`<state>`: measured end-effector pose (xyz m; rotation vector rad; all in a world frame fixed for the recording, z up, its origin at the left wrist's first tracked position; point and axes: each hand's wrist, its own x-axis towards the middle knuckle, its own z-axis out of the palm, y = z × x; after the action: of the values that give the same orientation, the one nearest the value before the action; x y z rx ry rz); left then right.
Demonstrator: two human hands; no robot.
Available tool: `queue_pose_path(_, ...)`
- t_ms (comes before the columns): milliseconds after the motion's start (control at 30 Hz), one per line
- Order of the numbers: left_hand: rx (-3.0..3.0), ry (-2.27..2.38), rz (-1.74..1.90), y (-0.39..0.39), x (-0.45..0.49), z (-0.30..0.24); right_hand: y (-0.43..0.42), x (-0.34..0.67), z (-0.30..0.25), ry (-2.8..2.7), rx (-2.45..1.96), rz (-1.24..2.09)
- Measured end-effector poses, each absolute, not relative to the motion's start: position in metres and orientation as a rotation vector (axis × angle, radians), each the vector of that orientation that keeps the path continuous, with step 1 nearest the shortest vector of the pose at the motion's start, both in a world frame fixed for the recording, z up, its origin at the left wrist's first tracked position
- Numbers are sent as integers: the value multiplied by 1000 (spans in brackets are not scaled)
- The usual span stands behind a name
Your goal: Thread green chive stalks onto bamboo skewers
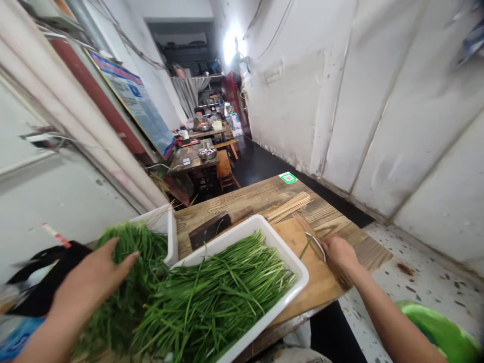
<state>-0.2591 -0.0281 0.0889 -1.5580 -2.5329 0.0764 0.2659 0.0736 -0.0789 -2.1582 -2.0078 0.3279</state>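
My left hand point(91, 267), slightly blurred, reaches over a pile of green leaves point(124, 282) at the left. Its thumb and fingers are apart, with nothing between them. On the right, my right hand point(340, 254) has its fingers curled in at a curved metal strip point(319, 244) and a row of thin bamboo skewers point(342, 277). What the fingers pinch is hidden. Between the hands stands a white plastic tray point(302, 277) full of long garlic chives point(227, 287). A single green blade point(304, 248) lies on the wooden cutting board point(291, 237) beside the metal strip.
A dark cleaver point(209, 229) lies behind the tray, near more skewers point(291, 206). A second white tray point(172, 242) stands at the left, and a QR card point(288, 177) lies at the table's far end. A green basin point(434, 327) is on the floor at the right.
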Motion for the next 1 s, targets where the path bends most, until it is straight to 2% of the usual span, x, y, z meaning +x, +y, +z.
queue_pose_path(200, -2017, -2393, 157, -29, -125, 92, 89, 270, -82, -2079, -2167, 422)
queue_pose_path(500, -2065, -2487, 289, 19, -137, 40, 66, 282, -61, -1931, -2020, 344)
queue_pose_path(633, -2287, -2485, -101, 8, -145, 51, 35, 262, -39, -1904, -1812, 362)
queue_pose_path(733, -2362, -2302, -496, -4, -132, 75, 18, 235, -29, -1874, -1455, 593)
queue_pose_path(800, -2465, -2171, -580, -8, -114, 87, 14, 217, -28, -1925, -1378, 733)
queue_pose_path(1000, -2898, -1916, -175, -17, -55, 72, 24, 192, -31, -2010, -1401, 703)
